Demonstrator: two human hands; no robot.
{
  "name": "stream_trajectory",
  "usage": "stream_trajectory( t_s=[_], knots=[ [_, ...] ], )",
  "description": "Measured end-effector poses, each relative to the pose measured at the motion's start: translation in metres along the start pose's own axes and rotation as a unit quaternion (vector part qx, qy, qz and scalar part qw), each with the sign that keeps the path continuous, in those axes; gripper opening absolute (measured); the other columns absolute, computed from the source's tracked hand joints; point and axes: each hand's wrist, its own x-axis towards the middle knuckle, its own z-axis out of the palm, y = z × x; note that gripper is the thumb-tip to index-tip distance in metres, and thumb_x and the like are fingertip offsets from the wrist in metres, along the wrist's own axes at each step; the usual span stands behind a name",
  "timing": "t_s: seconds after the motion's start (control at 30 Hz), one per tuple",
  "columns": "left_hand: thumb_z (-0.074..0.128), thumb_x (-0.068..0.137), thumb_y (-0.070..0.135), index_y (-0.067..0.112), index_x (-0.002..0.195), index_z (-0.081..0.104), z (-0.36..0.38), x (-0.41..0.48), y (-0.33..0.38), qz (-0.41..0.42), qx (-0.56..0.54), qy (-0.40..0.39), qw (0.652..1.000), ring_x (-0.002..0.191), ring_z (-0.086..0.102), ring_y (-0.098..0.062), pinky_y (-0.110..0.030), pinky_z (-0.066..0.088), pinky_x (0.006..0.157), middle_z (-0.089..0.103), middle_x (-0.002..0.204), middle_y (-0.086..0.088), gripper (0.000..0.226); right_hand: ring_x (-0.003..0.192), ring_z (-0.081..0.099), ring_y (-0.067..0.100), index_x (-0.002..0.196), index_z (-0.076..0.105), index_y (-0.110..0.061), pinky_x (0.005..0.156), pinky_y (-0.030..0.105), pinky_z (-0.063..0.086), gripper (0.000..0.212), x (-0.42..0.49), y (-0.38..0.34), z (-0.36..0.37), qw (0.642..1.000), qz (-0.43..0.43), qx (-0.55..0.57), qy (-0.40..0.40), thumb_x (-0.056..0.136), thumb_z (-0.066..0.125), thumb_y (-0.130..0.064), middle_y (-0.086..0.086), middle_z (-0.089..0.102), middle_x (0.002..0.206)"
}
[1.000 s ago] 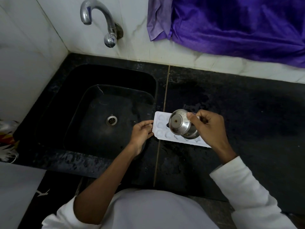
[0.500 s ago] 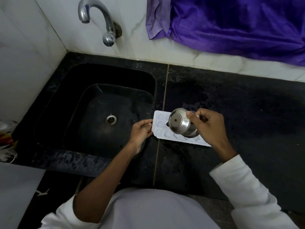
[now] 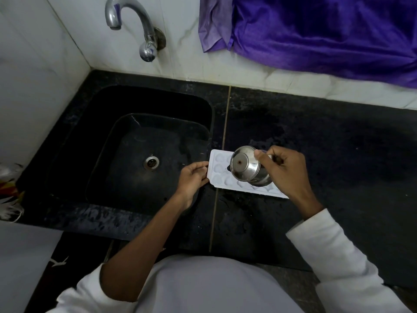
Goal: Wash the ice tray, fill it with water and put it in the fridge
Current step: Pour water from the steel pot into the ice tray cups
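Steel cup [image 3: 244, 164], one; white ice tray [image 3: 217, 168], one

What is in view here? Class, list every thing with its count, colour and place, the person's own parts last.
tray: one, white, on the counter by the sink's right rim
cup: one, steel, tipped over the tray
sink: one, black, left
drain: one, silver, sink floor
tap: one, chrome, above the sink
counter: one, black, right of the sink
cloth: one, purple, top right
wall: one, white, behind
left hand: one, holds the tray's left end
right hand: one, grips the cup
sleeves: two, white, bottom
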Motion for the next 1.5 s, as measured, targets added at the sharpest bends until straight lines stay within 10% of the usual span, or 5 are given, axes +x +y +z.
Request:
stream_trajectory(
  t_s=[0.23, 1.17, 1.5],
  knots=[
    [0.044, 0.105, 0.003, 0.006, 0.118, 0.068, -0.001, 0.001, 0.0, -0.002, 0.0, 0.003, 1.0, 0.095, 0.073, -0.014, -0.022, 0.059, 0.081, 0.076, 0.105, -0.007, 0.027, 0.055, 0.045, 0.013, 0.061, 0.055, 0.0, 0.06, 0.028, 0.04, 0.043, -0.003, 0.0, -0.006, 0.997, 0.042, 0.064, 0.011, 0.093, 0.071, -0.023, 0.016, 0.051, 0.057],
    [0.044, 0.104, 0.001, 0.0, 0.12, 0.066, 0.002, 0.007, -0.004, 0.002, 0.012, 0.031, 0.999, 0.091, 0.073, -0.012, -0.017, 0.058, 0.07, 0.075, 0.105, -0.009, 0.028, 0.049, 0.042, 0.005, 0.055, 0.052, -0.021, 0.055, 0.017, 0.035, 0.042, -0.022, 0.014, -0.028, 0.999, 0.032, -0.005, 0.027, 0.092, 0.072, -0.017, -0.01, 0.045, 0.049],
    [0.042, 0.105, 0.0, 0.002, 0.12, 0.065, 0.003, 0.007, -0.003, 0.0, 0.004, 0.037, 0.999, 0.086, 0.072, -0.01, -0.015, 0.057, 0.066, 0.074, 0.1, -0.005, 0.028, 0.047, 0.039, 0.005, 0.058, 0.052, -0.003, 0.053, 0.015, 0.034, 0.042, -0.018, 0.012, -0.028, 0.999, 0.024, -0.003, 0.034, 0.091, 0.073, -0.016, 0.0, 0.044, 0.05]
  ],
)
